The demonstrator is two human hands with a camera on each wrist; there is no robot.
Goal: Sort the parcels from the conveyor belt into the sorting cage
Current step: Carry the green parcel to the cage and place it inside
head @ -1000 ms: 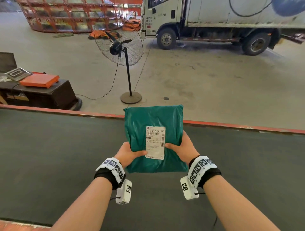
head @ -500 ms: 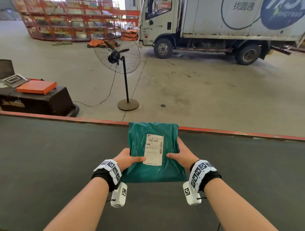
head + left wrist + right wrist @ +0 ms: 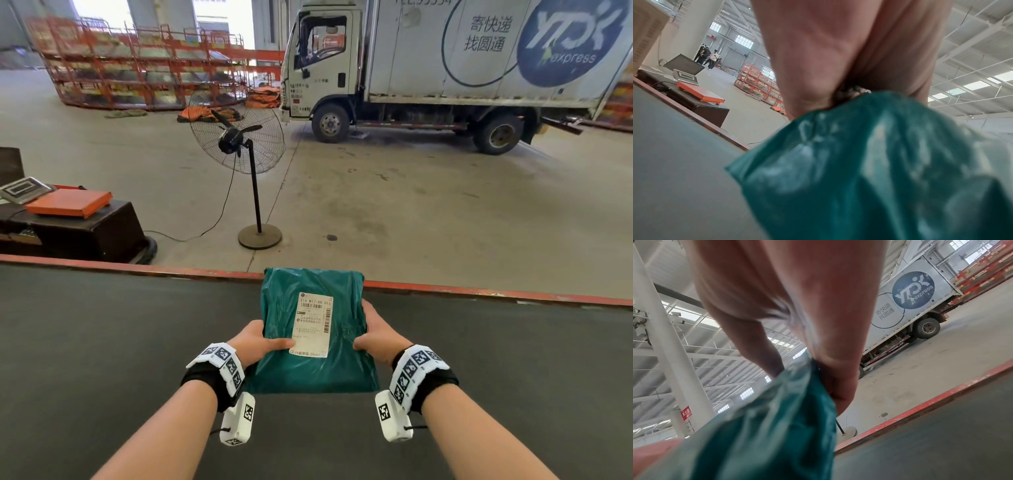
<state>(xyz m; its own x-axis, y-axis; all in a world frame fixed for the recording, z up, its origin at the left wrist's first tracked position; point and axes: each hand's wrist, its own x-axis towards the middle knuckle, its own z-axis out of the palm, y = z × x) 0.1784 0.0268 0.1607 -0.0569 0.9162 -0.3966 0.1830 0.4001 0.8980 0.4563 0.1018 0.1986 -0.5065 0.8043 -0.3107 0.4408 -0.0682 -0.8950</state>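
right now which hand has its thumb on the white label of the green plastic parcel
The left hand: its thumb lies across the white shipping label on the green plastic parcel. The right hand grips bare green plastic beside it.

Beyond the red rail, you face a pedestal fan (image 3: 237,138) on the concrete floor, a white delivery truck (image 3: 445,68) parked behind it, and an orange platform scale (image 3: 70,202) on a black stand at left.

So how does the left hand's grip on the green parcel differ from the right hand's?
The left hand lays its thumb across the white label; the right hand has its thumb on bare plastic. The left hand grips nearer the person. Both pinch a side edge of the green parcel, above the belt.
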